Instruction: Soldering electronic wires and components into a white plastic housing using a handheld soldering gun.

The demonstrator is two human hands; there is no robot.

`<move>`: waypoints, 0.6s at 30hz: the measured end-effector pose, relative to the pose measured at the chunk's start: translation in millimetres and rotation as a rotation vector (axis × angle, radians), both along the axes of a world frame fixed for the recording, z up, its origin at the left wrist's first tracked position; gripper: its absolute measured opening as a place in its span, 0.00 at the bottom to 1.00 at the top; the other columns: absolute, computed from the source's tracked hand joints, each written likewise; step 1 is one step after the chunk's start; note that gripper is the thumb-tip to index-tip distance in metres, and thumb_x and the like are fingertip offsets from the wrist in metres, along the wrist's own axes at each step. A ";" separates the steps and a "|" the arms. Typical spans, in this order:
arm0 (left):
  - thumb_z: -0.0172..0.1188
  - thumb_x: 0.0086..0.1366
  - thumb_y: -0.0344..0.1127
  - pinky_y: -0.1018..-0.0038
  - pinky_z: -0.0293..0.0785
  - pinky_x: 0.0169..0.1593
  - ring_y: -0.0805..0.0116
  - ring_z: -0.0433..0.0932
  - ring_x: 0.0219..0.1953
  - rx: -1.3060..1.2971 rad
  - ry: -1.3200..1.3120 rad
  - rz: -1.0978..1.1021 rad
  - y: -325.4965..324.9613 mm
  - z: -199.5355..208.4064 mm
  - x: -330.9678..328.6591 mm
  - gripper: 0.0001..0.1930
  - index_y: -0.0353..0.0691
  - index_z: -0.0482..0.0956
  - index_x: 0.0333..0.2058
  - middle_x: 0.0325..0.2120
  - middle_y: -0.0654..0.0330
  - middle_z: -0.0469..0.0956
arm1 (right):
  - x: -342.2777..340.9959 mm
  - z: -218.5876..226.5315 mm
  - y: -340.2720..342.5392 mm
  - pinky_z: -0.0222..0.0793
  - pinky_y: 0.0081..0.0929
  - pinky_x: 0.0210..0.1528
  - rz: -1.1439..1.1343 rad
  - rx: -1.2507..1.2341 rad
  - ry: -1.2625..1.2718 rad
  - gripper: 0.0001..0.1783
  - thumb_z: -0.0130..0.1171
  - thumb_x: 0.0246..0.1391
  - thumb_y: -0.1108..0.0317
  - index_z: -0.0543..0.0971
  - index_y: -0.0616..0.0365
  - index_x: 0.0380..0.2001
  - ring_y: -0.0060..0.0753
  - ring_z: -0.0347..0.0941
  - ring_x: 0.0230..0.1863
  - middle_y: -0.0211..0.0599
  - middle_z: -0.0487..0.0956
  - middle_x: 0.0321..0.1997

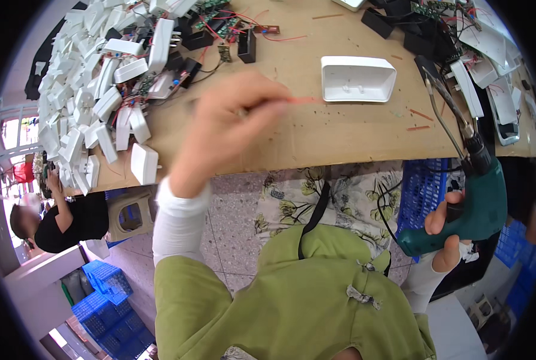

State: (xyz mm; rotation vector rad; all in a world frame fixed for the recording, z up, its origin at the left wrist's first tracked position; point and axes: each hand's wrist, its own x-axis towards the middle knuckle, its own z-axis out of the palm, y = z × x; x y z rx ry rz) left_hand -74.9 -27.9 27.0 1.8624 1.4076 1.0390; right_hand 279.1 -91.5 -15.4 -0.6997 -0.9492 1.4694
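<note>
My left hand (235,123), blurred by motion, is over the middle of the table with thumb and fingers pinched together. A thin orange-red strip (303,99) sticks out from its fingertips toward an open white plastic housing (358,79). That housing lies just right of the hand, its hollow side showing with small posts inside. At the right, my right hand (445,231) is wrapped around the handle of a green electric drill (487,201). The drill's dark nose points at the table edge, and a black cord runs from it.
White plastic housings (70,114) are heaped at the left, beside black cases (247,47) and wired circuit boards. More parts (424,39) pile up at the back right. Thin strips (421,114) lie on the brown tabletop (316,132). Blue crates (109,312) and a person (70,219) are at the left.
</note>
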 end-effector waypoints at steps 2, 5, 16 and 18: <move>0.59 0.53 0.26 0.81 0.65 0.27 0.78 0.70 0.24 -0.064 -0.063 -0.085 -0.7 -18.2 22.6 0.06 0.36 0.78 0.31 0.23 0.63 0.74 | -3.9 1.6 1.5 0.61 0.19 0.29 0.037 -0.030 -0.037 0.42 0.63 0.47 0.64 0.51 0.65 0.59 0.22 0.65 0.32 0.46 0.63 0.56; 0.58 0.53 0.27 0.79 0.64 0.26 0.77 0.68 0.22 -0.215 -0.087 -0.044 -2.5 -22.7 41.1 0.05 0.35 0.78 0.29 0.20 0.63 0.70 | -26.2 16.5 8.9 0.68 0.21 0.27 -0.109 0.006 -0.005 0.36 0.65 0.45 0.64 0.60 0.75 0.51 0.26 0.70 0.28 0.46 0.74 0.36; 0.58 0.53 0.26 0.84 0.58 0.25 0.83 0.63 0.22 -0.102 0.098 -0.020 0.2 -24.1 56.8 0.03 0.35 0.76 0.28 0.21 0.69 0.68 | -19.4 6.1 9.0 0.63 0.20 0.24 0.066 -0.159 -0.040 0.44 0.66 0.43 0.63 0.53 0.68 0.57 0.24 0.66 0.27 0.47 0.67 0.53; 0.58 0.53 0.26 0.84 0.58 0.25 0.83 0.62 0.22 -0.155 0.045 0.006 -1.0 -21.9 61.3 0.03 0.35 0.76 0.28 0.20 0.69 0.68 | -19.2 4.0 9.7 0.63 0.20 0.24 0.055 -0.128 -0.082 0.44 0.66 0.43 0.62 0.54 0.68 0.57 0.24 0.67 0.27 0.47 0.67 0.53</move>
